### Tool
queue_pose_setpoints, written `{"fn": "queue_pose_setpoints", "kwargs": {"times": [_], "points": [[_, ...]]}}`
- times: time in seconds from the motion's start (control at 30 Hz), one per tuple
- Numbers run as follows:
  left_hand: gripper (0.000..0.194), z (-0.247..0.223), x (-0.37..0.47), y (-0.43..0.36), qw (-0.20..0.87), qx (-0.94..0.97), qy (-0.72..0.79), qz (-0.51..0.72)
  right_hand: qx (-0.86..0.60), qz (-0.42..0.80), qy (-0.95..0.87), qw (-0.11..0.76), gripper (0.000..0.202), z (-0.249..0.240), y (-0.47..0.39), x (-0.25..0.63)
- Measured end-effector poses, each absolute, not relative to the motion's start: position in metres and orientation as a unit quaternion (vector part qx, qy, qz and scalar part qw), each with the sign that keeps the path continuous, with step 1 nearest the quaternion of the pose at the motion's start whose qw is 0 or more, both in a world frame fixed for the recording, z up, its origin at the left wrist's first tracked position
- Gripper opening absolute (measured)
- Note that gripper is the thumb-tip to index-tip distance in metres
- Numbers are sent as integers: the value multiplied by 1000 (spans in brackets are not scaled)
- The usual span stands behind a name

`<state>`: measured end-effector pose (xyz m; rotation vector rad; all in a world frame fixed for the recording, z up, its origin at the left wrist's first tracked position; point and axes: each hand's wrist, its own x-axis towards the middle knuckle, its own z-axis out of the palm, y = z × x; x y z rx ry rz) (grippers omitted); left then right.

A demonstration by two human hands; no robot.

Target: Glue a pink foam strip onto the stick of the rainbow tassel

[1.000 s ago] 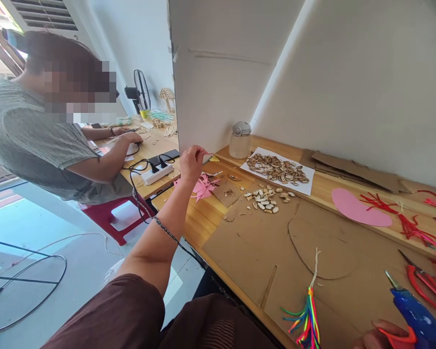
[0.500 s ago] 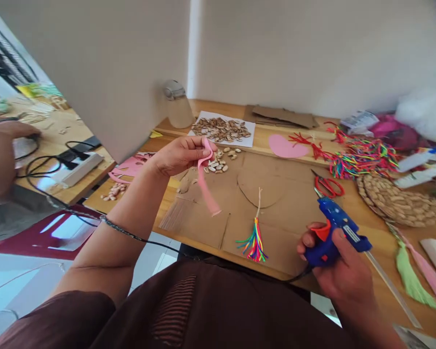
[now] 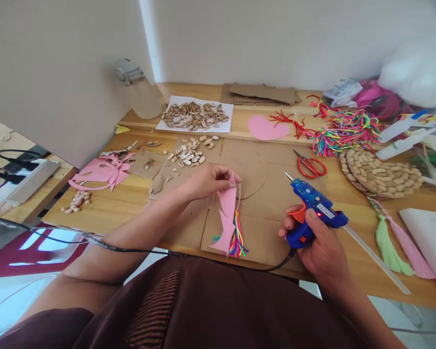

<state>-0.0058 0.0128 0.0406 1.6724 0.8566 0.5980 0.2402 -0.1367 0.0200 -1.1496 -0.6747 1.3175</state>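
Note:
My left hand (image 3: 216, 182) pinches the top of a jagged pink paper strip (image 3: 226, 220), which hangs down over the cardboard. Partly behind the strip lies a multicoloured tassel (image 3: 239, 237) with a thin stem reaching up beside my fingertips; whether I touch it is hard to tell. My right hand (image 3: 318, 237) is wrapped around a blue hot glue gun (image 3: 314, 206), fingers by its orange trigger. A clear glue stick (image 3: 378, 259) sticks out of its back, and its metal nozzle points up and left, apart from the strip. A small red light glows on its side.
Peanut shells lie on white paper (image 3: 225, 127) at the back, with more shells (image 3: 191, 152) on the cardboard. Red-handled scissors (image 3: 311, 167), a pink heart (image 3: 267, 128), colourful yarn (image 3: 349, 131) and a peanut-shell piece (image 3: 381, 177) are farther right. A black cord (image 3: 138, 250) crosses my left arm.
My left hand has come down and right with the pink strip, bringing it in front of the tassel. The glue gun stays in my right hand. The view has shifted.

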Motion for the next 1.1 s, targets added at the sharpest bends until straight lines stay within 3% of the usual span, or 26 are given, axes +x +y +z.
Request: {"fn": "queue_pose_setpoints", "kwargs": {"times": [0.4,1.1], "points": [[8,19,25,18,365,787,415,275,-506,562,-316,573,24,10,-134,242],[27,6,23,10,167,847,356,357,-509,558,-342,559,25,5,-136,244]]}}
